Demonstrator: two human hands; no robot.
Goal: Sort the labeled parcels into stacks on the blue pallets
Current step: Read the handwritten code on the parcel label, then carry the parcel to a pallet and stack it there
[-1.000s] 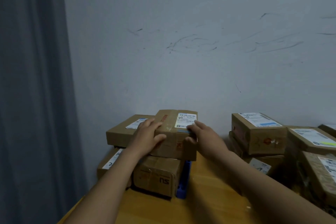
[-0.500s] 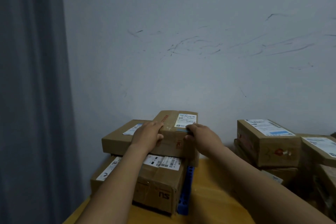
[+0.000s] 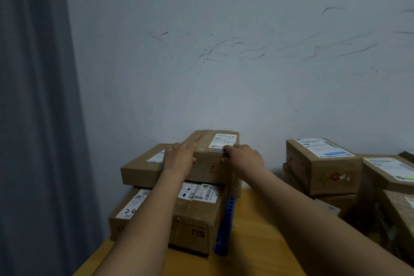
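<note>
Left hand (image 3: 179, 156) and right hand (image 3: 243, 159) clasping top parcel (image 3: 208, 163) by near corners. Square over lower boxes (image 3: 195, 226), inside blue pallet (image 3: 225, 226) right edge; release only once seated flat.

Handwritten "24" stands on the white label (image 3: 129, 208) of the bottom-left parcel (image 3: 121, 224); the adjacent bottom box (image 3: 195, 219) front bears "SU"; remaining labels illegible.

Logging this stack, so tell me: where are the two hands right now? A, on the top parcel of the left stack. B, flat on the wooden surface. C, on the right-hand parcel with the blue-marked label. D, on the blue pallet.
A: the left hand and the right hand both grip the near edge of the top parcel on the left stack, which sits over the blue pallet.
</note>
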